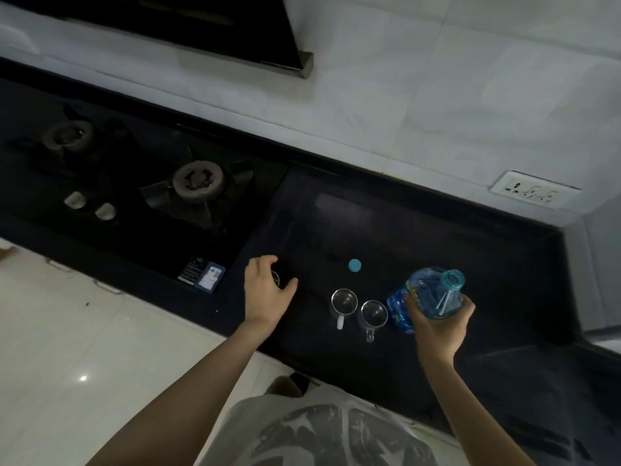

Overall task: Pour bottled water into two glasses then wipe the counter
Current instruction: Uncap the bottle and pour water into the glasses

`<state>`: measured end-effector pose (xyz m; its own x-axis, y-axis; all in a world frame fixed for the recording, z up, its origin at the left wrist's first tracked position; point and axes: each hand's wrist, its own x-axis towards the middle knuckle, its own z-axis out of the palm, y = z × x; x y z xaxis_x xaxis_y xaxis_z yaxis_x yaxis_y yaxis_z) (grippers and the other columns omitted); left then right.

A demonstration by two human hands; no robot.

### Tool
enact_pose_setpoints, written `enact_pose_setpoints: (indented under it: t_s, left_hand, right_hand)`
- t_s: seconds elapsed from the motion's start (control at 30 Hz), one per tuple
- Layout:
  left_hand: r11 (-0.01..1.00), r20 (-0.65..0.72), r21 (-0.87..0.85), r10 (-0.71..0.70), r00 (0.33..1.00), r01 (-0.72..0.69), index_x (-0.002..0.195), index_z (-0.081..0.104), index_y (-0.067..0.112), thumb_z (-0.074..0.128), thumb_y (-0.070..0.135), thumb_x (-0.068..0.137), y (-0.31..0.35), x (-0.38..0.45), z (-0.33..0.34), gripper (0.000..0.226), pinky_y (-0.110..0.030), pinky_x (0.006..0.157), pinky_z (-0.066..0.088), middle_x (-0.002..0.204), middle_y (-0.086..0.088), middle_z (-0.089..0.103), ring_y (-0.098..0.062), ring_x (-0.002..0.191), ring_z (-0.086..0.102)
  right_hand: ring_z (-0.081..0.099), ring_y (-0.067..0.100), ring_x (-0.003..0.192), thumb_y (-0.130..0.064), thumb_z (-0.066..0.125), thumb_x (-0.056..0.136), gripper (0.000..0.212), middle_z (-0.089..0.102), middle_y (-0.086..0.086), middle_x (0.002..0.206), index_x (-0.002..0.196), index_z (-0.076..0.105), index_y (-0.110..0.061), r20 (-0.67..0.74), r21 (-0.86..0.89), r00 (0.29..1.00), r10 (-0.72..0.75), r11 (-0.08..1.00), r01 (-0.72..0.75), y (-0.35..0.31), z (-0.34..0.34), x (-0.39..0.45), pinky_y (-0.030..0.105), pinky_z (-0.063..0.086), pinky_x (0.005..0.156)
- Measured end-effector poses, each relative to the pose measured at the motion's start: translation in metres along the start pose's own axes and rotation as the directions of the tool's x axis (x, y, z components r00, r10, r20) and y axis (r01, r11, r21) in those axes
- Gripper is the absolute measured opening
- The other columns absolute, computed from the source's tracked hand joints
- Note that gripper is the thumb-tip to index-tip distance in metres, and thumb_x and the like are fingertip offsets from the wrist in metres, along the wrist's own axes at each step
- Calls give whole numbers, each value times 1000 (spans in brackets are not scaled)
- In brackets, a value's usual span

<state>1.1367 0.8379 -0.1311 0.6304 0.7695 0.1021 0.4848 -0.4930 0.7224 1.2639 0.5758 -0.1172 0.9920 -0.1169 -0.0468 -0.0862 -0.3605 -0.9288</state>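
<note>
A hob [141, 183] fills the left of the dark counter [420, 237]. The left hand [265, 290] curls over a third small glass [276, 278] (grip unclear, mostly hidden). Two glasses [343, 301] [374, 314] stand side by side, a blue cap [355, 265] behind them. The right hand [440, 326] grips the uncapped bottle [426, 297], tilted, just right of the glasses.

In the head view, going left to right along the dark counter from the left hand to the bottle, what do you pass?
Left hand curled over a small clear glass → clear glass mug with white-looking handle → round blue bottle cap, lying farther back → second clear glass mug → uncapped blue-tinted plastic water bottle, held by the right hand.
</note>
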Motion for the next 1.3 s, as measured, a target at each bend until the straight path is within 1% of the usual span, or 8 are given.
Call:
enact_pose_setpoints:
  t_s: [0.13,0.3,0.43,0.6,0.83,1.0,1.17,1.3]
  left_hand:
    - [994,42,45,-99,994,97,127,47,14,80,32,71,-17,3,-3,68,-39,99,43,127,-8,46,-24,118,43]
    - [978,132,44,-207,969,203,135,40,11,82,29,69,-26,3,0,80,-39,102,39,135,-11,40,-29,124,39]
    - [970,169,21,-242,955,242,132,43,8,83,19,69,-30,0,1,75,-40,102,40,131,-15,40,-33,120,43]
    - [970,175,24,-242,954,242,128,46,7,81,13,69,-31,-1,3,69,-41,100,40,126,-17,45,-34,116,44]
    - [979,203,14,-201,958,202,122,50,7,81,11,70,-26,-1,10,60,-39,96,40,119,-16,49,-33,111,47]
    - [989,249,-41,-127,960,141,115,51,12,82,13,69,-9,-3,17,55,-36,93,44,111,-7,49,-25,106,49]
    - [994,281,-108,10,960,21,111,51,20,83,14,68,20,-2,28,54,-24,85,44,105,5,45,-14,99,51]
    - [978,329,-171,169,929,-118,103,49,31,80,15,69,47,0,35,49,-25,84,48,102,12,47,-9,97,52]
  right_hand:
    - [62,18,103,-31,92,61,75,58,-2,116,113,38,-37,-5,-3,1000,-7,1000,7,0,0,0,34,53,83]
    - [62,15,101,-31,92,60,76,59,-3,115,116,40,-31,-5,21,1000,12,1000,-12,-1,1,0,26,51,78]
    - [60,2,98,-32,92,60,75,58,-7,111,114,39,-35,-8,34,1000,22,999,-21,-2,1,-2,15,47,71]
    - [61,2,96,-33,92,61,74,59,-8,110,113,40,-36,-15,21,1000,21,1000,-21,-2,2,-3,13,47,69]
    - [61,4,97,-32,92,60,75,58,-6,111,114,40,-34,-16,9,1000,2,1000,-2,0,1,-3,23,51,77]
    - [61,5,99,-33,92,60,75,59,-6,112,114,40,-33,-19,8,1000,-4,1000,4,1,1,-2,18,49,74]
    - [60,1,99,-34,93,59,75,58,-9,111,112,39,-39,-18,-13,1000,-4,1000,4,0,0,-2,16,48,74]
    - [60,-1,96,-33,93,59,76,59,-13,108,111,39,-41,1,-33,1000,6,999,-6,-2,-5,0,14,48,71]
